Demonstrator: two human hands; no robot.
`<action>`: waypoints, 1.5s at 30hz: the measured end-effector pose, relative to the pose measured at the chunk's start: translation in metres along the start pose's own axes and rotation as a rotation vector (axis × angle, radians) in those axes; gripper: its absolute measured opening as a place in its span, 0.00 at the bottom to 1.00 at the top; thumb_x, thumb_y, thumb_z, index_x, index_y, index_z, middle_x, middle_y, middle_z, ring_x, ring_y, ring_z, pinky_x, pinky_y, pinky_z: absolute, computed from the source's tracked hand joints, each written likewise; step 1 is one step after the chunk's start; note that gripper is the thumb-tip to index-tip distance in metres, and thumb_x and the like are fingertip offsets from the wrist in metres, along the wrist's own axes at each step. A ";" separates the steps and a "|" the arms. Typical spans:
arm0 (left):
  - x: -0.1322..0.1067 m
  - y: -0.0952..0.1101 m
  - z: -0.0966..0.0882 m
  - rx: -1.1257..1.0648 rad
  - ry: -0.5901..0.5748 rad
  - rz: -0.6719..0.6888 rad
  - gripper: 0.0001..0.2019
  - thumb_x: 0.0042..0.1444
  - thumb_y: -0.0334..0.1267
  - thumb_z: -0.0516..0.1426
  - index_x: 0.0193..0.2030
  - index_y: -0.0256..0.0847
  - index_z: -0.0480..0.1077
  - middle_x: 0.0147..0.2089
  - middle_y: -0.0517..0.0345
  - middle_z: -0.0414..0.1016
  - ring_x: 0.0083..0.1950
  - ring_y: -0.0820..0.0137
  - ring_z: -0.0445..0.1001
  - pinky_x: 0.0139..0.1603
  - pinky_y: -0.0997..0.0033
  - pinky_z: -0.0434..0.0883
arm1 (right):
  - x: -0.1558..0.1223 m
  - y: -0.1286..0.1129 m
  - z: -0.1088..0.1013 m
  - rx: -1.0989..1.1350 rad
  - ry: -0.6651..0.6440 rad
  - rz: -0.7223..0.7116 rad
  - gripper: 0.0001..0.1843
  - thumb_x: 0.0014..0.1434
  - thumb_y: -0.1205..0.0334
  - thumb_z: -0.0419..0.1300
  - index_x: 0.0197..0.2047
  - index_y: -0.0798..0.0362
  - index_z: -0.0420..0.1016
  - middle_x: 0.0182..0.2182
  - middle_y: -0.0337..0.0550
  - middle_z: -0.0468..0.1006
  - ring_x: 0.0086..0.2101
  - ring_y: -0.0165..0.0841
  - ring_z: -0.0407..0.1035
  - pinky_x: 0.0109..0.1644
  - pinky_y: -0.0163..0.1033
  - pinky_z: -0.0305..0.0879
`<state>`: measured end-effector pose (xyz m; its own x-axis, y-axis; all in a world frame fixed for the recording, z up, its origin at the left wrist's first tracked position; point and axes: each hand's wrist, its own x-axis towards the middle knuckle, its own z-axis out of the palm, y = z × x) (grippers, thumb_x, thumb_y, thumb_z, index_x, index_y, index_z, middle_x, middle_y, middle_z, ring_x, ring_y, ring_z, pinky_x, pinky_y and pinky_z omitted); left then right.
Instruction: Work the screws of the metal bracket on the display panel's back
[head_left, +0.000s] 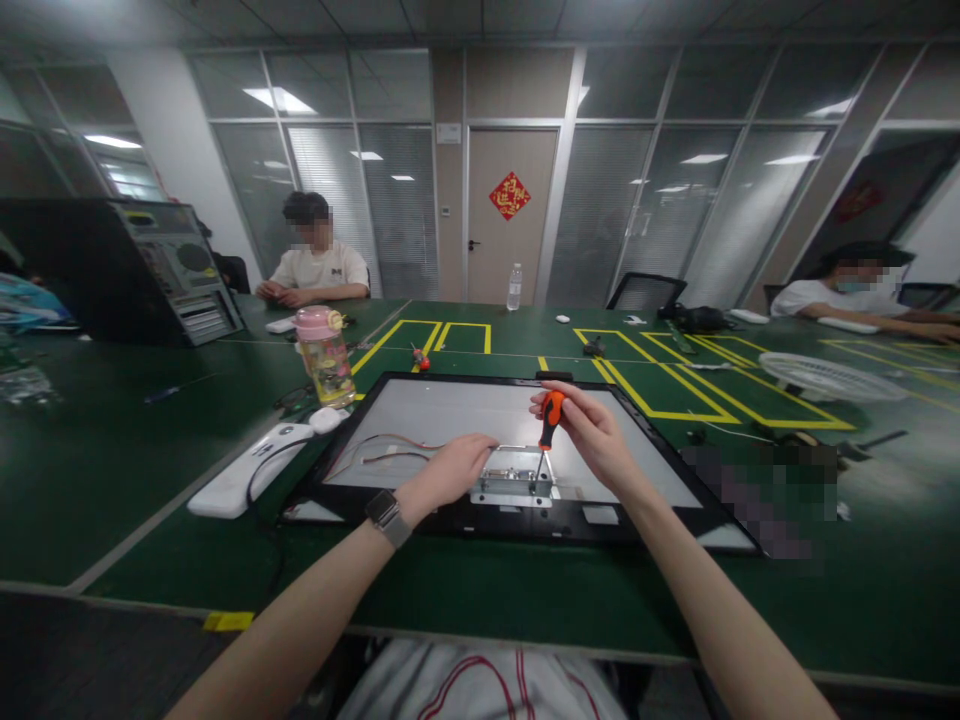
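Note:
A flat monitor panel with a black frame lies on the green table in front of me. Near its front edge sits a metal bracket. My right hand grips an orange and black screwdriver, held nearly upright with its tip down at the bracket's right side. My left hand rests at the bracket's left side, fingers together over its upper edge; what they pinch there is hidden. Thin cables run across the panel to the left of that hand.
Left of the panel are a white power bank with a black cable and a pink-lidded bottle. A computer case stands far left. A clear bottle is at the back; a white fan grille lies right. Two people sit across the table.

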<state>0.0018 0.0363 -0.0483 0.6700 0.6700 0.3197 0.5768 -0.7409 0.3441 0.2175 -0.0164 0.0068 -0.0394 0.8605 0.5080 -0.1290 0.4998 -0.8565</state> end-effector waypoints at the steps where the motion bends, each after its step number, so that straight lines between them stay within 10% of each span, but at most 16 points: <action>1: 0.000 0.000 0.000 0.002 0.000 -0.001 0.17 0.65 0.36 0.43 0.53 0.37 0.68 0.55 0.50 0.73 0.55 0.66 0.71 0.59 0.65 0.65 | 0.000 0.000 0.000 -0.056 0.008 -0.020 0.16 0.59 0.53 0.58 0.49 0.48 0.74 0.41 0.44 0.78 0.41 0.37 0.73 0.52 0.47 0.66; 8: -0.001 0.000 0.000 -0.006 -0.006 -0.013 0.18 0.65 0.37 0.43 0.53 0.37 0.68 0.55 0.50 0.73 0.55 0.66 0.71 0.59 0.65 0.65 | -0.003 -0.004 0.003 -0.427 0.179 -0.233 0.09 0.57 0.56 0.60 0.40 0.47 0.77 0.38 0.44 0.73 0.39 0.36 0.69 0.43 0.43 0.67; 45: 0.002 -0.019 -0.015 -0.011 0.146 -0.035 0.16 0.60 0.32 0.48 0.51 0.39 0.70 0.55 0.52 0.73 0.62 0.66 0.65 0.65 0.63 0.59 | -0.005 0.001 0.008 -0.518 0.264 -0.295 0.09 0.59 0.58 0.57 0.40 0.49 0.77 0.37 0.44 0.73 0.39 0.36 0.68 0.44 0.43 0.65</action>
<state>-0.0145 0.0523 -0.0411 0.5736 0.6958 0.4322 0.5932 -0.7167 0.3667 0.2100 -0.0208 0.0042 0.1782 0.6421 0.7457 0.3998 0.6452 -0.6511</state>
